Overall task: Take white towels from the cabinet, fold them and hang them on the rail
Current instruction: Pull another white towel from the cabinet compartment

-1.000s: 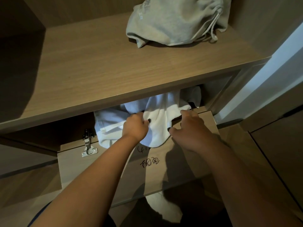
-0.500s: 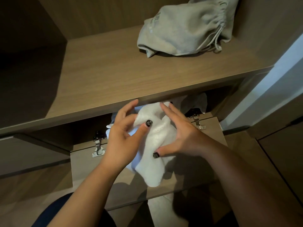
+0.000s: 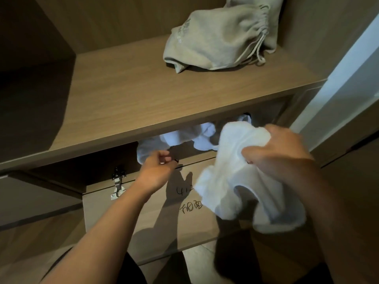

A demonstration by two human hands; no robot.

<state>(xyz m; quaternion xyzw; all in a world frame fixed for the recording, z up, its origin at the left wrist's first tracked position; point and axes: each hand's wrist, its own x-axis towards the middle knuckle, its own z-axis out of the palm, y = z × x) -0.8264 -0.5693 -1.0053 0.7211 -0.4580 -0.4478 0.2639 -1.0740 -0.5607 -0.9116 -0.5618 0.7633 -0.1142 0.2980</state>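
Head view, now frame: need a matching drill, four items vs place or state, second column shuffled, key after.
Column 1
1. right hand
2. left hand
3. grey drawstring bag
4. heap of white towels

Column 2
A. lies on the upper shelf
B. reaches toward the compartment under the shelf, holding nothing
C. grips a white towel lifted out in front of the cabinet
D. sits in the compartment under the shelf, above the folded-down door

Pairs: 1-C, 2-B, 3-A, 4-D
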